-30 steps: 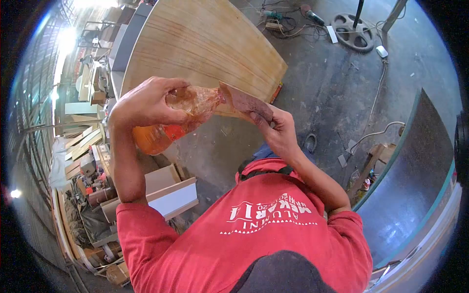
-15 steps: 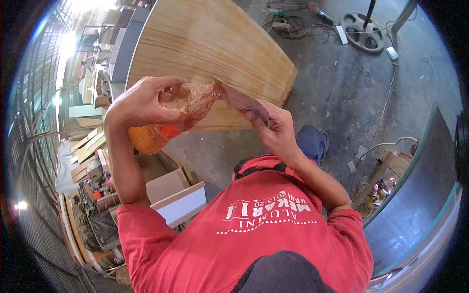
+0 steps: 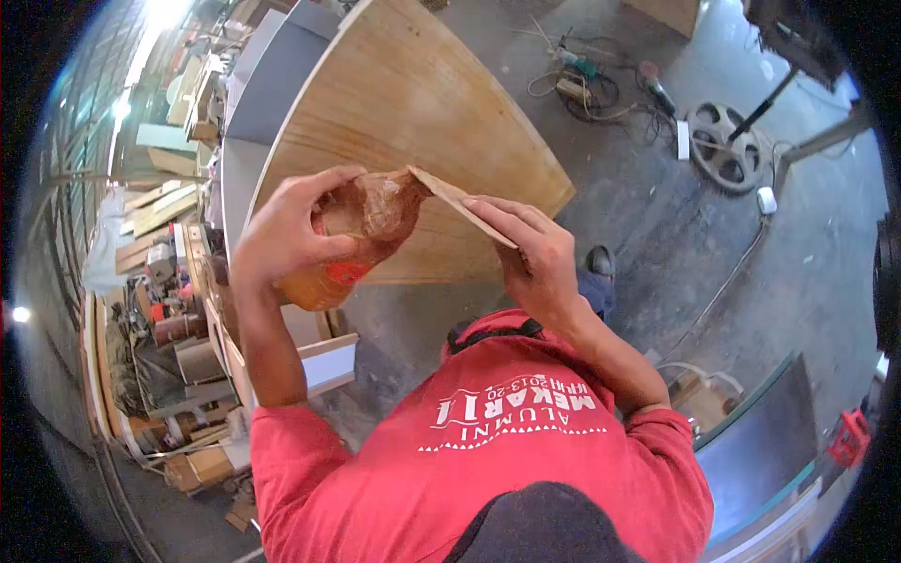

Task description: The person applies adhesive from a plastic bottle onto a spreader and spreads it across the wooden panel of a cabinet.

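Note:
My left hand (image 3: 291,230) is wrapped round a clear plastic bottle (image 3: 387,211) with a red patch and yellowish-orange contents at its lower end. The bottle lies tilted, its neck pointing right, and a brown coating smears its upper part. Between the thumb and fingers of my right hand (image 3: 540,258) is a thin, flat strip, seemingly wood (image 3: 465,208), seen nearly edge-on. The strip's far tip meets the bottle's neck, though whether it touches the mouth is hard to see. Both hands are raised over the near part of a large wood-grained panel (image 3: 422,103).
Grey panels (image 3: 282,80) stand at the panel's left. Offcuts and tools crowd the left side (image 3: 174,328). On the floor, upper right, lie a corded power tool (image 3: 660,92), tangled cables (image 3: 587,89) and a spoked wheel-shaped base (image 3: 725,148). A dark sheet (image 3: 760,469) leans at lower right.
The strip has turned from showing its dark-stained face to nearly edge-on, with my right hand rotating. The bottle and my left hand have shifted slightly right and down in view; the camera has moved too.

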`<state>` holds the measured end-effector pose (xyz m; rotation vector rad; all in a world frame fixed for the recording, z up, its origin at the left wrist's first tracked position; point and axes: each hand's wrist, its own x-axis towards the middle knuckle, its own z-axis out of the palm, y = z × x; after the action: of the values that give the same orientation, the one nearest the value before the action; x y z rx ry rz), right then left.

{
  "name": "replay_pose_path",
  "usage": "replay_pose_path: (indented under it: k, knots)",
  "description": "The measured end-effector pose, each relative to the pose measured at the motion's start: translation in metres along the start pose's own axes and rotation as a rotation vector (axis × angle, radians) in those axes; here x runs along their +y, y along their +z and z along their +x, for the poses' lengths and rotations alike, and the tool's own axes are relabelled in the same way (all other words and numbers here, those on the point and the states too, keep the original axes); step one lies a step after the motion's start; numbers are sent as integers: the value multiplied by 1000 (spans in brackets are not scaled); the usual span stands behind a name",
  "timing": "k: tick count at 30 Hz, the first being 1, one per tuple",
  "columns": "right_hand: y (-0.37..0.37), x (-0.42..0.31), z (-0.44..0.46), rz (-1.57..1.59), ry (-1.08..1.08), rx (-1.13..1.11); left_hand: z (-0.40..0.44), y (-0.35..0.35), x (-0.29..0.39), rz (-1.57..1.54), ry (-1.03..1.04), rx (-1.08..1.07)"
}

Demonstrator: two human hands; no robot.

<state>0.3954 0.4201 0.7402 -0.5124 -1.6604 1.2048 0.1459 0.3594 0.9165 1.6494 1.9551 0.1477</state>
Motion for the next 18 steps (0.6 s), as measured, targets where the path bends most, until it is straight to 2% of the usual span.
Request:
replay_pose_path:
  k: [1,3,5,7,9,11,13,16,18]
  knots:
    - [-14,0,13,-139,-74,-23,1,4,3,-72,18,88]
    - [-39,-3,41,-162,-114,-95,0,16,15,-97,-16,144]
    - [-56,3,60,-185,-157,-177,-4,37,7,-337,-107,345]
    - [-61,14,77,24,-121,-251,-14,46,5,-395,-172,415]
    - [-49,21,95,26,-110,-210,-29,57,-6,-465,-113,646]
    - [-28,25,116,-151,-105,105,-50,59,-18,-427,-121,674]
    - [-3,35,135,-193,-133,142,-70,64,-31,-433,-118,788]
    - [30,45,156,-532,-238,279,-102,75,-56,-434,-100,829]
    - [49,48,164,-594,-255,334,-117,80,-68,-454,-77,835]
